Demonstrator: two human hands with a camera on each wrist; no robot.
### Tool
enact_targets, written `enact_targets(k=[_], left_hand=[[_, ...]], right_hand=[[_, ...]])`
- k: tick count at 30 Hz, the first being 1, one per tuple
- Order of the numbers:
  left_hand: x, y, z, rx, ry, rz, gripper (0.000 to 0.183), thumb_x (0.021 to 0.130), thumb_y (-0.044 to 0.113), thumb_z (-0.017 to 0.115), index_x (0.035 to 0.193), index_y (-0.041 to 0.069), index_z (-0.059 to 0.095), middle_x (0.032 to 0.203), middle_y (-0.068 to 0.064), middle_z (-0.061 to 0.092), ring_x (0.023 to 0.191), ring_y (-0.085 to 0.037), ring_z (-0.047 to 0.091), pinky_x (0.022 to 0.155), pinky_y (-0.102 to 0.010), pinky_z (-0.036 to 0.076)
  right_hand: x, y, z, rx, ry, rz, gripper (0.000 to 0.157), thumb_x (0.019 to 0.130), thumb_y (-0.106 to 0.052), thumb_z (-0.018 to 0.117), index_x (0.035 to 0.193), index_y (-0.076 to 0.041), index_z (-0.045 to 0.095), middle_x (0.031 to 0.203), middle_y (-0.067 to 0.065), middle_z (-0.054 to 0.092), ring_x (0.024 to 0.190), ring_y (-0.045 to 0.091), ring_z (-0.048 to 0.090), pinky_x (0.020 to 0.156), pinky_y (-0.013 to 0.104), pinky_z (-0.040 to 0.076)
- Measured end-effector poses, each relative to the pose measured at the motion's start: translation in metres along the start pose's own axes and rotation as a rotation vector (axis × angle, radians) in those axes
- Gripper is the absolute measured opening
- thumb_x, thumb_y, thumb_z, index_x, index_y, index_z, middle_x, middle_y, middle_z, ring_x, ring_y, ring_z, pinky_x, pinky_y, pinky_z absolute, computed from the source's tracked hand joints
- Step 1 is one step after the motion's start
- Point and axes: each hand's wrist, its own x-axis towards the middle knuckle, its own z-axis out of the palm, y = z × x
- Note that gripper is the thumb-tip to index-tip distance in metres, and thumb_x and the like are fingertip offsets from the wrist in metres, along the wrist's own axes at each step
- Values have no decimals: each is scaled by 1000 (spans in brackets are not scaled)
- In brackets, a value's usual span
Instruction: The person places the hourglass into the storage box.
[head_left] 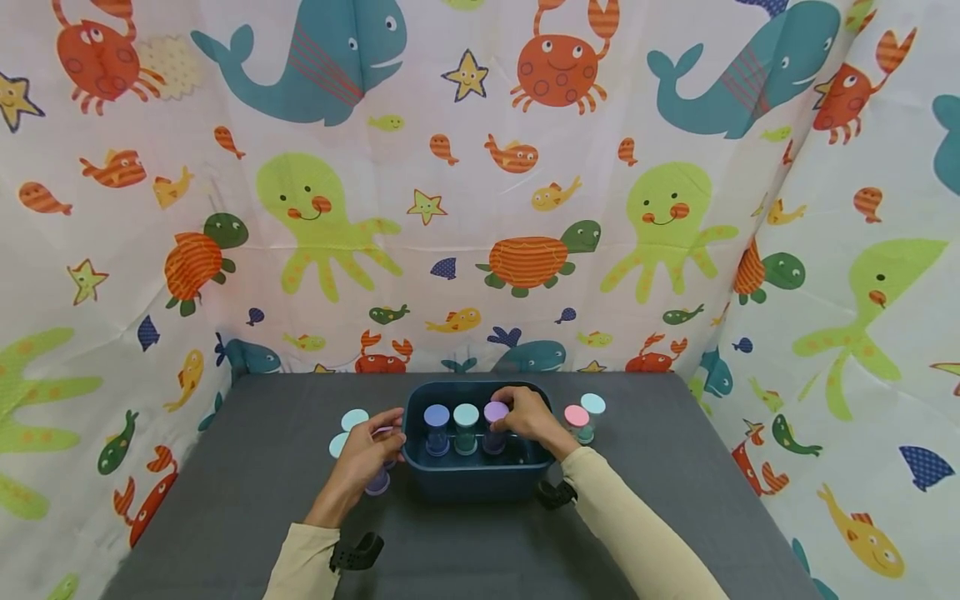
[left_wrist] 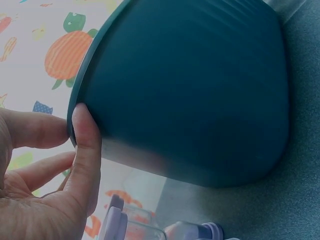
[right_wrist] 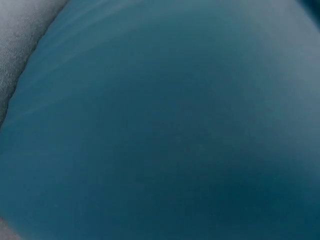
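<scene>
A dark teal plastic bin (head_left: 480,485) stands on the grey table. Its left rim is pinched by my left hand (head_left: 362,457); the left wrist view shows the thumb outside the bin wall (left_wrist: 190,95) and a finger at the edge. Inside, a blue-lidded jar (head_left: 437,417) and a mint-lidded jar (head_left: 466,415) stand upright side by side. Right of them, my right hand (head_left: 527,414) reaches over the rim and holds a small clear jar with a purple lid (head_left: 494,412) by its top. The right wrist view is filled by the bin's outer wall (right_wrist: 165,125), hiding the fingers.
Left of the bin, several lidded jars stand partly behind my left hand, among them a mint-lidded jar (head_left: 354,418). On the right side are a pink-lidded jar (head_left: 577,417) and a pale-blue-lidded jar (head_left: 593,406). A sea-animal curtain (head_left: 465,192) borders the table (head_left: 285,433).
</scene>
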Motion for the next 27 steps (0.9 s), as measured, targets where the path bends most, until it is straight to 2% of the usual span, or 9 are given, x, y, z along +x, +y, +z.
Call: enact_targets(k=[6, 17, 22, 27], left_hand=[[-1, 0, 0, 0, 0, -3, 47, 92, 2, 61, 138, 2, 52, 130, -22, 54, 95, -24, 61, 73, -33, 59], [0, 0, -1, 4, 13, 3, 47, 93, 2, 60, 139, 2, 51, 130, -22, 55, 98, -28, 61, 72, -30, 58], [1, -1, -1, -5, 17, 9, 46, 93, 1, 60, 138, 1, 52, 130, -23, 55, 98, -27, 61, 71, -29, 58], [-1, 0, -1, 1, 10, 16, 46, 93, 1, 59, 138, 1, 52, 130, -23, 55, 96, -24, 61, 70, -27, 58]], right_hand=[[6, 3, 4, -62, 2, -30, 43, 71, -9, 86, 111, -6, 70, 102, 10, 70, 87, 20, 61, 81, 37, 55], [9, 2, 5, -89, 14, -66, 43, 71, -10, 86, 110, -6, 69, 102, 10, 71, 87, 20, 62, 82, 37, 55], [3, -4, -2, -89, 31, -98, 50, 71, -13, 87, 116, -3, 67, 107, 12, 70, 95, 24, 65, 89, 41, 55], [-12, -8, -16, -50, 102, -113, 46, 77, -18, 83, 118, -6, 66, 113, 11, 70, 105, 27, 66, 96, 45, 52]])
